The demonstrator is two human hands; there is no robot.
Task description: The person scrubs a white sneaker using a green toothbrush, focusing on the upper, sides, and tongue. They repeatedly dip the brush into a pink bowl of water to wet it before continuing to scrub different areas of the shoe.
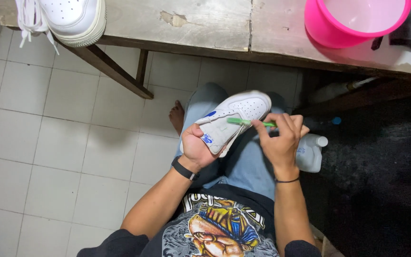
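A white sneaker (pixel 236 114) with blue marks lies on its side over my lap. My left hand (pixel 197 147), with a black band on the wrist, grips it from below at the heel end. A green toothbrush (pixel 243 122) rests with its head against the side of the sneaker. My right hand (pixel 279 138) holds the brush by its handle, just right of the shoe.
A second white sneaker (pixel 72 19) with loose laces sits on the worn wooden bench (pixel 205 24) at top left. A pink plastic basin (pixel 353 21) stands on the bench at the right. A white plastic bottle (pixel 310 152) stands on the floor by my right knee. White floor tiles (pixel 48 143) spread left.
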